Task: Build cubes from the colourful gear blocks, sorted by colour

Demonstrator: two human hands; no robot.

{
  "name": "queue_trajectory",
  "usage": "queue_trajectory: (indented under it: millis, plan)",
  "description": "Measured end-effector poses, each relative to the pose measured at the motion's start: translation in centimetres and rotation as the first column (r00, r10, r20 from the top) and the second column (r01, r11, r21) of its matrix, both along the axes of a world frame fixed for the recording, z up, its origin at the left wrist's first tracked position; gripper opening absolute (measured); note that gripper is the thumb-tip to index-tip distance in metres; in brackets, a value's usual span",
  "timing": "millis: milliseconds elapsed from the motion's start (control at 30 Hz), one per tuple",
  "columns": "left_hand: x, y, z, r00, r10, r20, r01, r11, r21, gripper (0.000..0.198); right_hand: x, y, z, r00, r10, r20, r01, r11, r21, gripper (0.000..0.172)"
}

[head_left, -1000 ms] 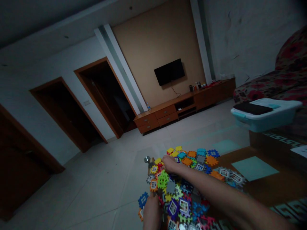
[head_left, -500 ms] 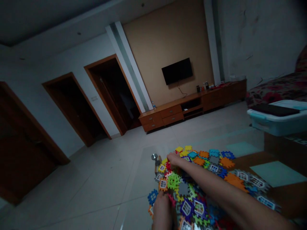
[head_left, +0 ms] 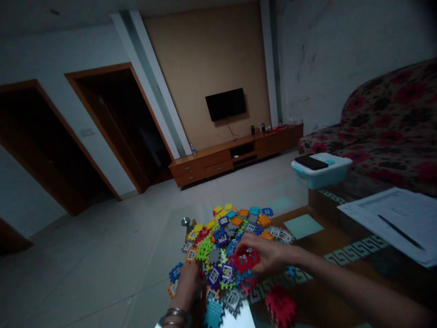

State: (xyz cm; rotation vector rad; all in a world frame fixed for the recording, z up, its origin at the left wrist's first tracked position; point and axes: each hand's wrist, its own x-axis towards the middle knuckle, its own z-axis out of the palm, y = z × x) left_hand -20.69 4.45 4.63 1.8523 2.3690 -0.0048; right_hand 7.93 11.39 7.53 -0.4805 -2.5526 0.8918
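Colourful square building tiles with toothed edges, such as a lime green tile (head_left: 204, 250) and a purple window tile (head_left: 214, 276), lie in a heap on a glass-topped table. Above the near right part of the heap, my right hand (head_left: 264, 252) grips a red tile (head_left: 245, 260) between thumb and fingers. My left hand (head_left: 190, 276) is low at the heap's left side with its fingers curled; a bit of red shows by the fingertips, but what they hold is hidden. Close to me stands a red block of joined tiles (head_left: 280, 306), right of a grey window tile (head_left: 233, 300).
Papers (head_left: 392, 214) with a black pen (head_left: 401, 232) lie on the right. Behind them are a lidded light-blue box (head_left: 319, 177) with a dark flat object on top and a floral sofa (head_left: 385, 114). A television (head_left: 226, 104) hangs above a wooden cabinet (head_left: 215, 159).
The view has swung right, bringing the papers and sofa into sight. My right hand has drawn back from the heap's far left toward me with a red tile. My left hand stays low at the left edge.
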Motion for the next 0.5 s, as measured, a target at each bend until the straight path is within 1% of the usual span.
queue_trajectory:
  millis: [67,100,167,233,300,400,500]
  plan:
    - [0.4,-0.2,0.8,0.998,-0.001,-0.057,-0.001,0.999,-0.040,0.015,3.8,-2.5,-0.5,0.999,0.034,0.020,-0.032,0.998,-0.050,0.054]
    - [0.7,-0.3,1.3,0.997,0.001,-0.082,-0.005,0.999,-0.046,0.015,5.2,-3.4,-0.7,0.999,0.032,0.027,-0.030,0.997,-0.064,0.055]
    - [1.7,-0.7,2.4,0.992,0.005,-0.124,-0.010,0.999,-0.033,0.020,7.0,-4.8,-1.2,0.999,0.014,0.034,-0.011,0.997,-0.074,0.054]
    - [3.3,-1.3,3.2,0.988,0.002,-0.151,-0.004,1.000,-0.014,0.025,7.7,-5.4,-1.7,0.999,0.006,0.035,-0.003,0.997,-0.079,0.051]
    - [5.3,-2.0,3.6,0.988,-0.024,-0.152,0.027,1.000,0.014,0.034,7.5,-5.6,-2.3,0.999,0.019,0.046,-0.016,0.996,-0.084,0.051]
    - [8.7,-3.2,3.3,0.990,-0.109,-0.094,0.115,0.991,0.063,0.054,6.9,-5.5,-3.4,0.998,0.030,0.056,-0.025,0.995,-0.094,0.055]
    - [12.1,-4.6,2.9,0.980,-0.199,-0.014,0.200,0.975,0.100,0.062,7.0,-5.1,-4.2,1.000,0.007,0.003,-0.007,0.991,-0.131,0.066]
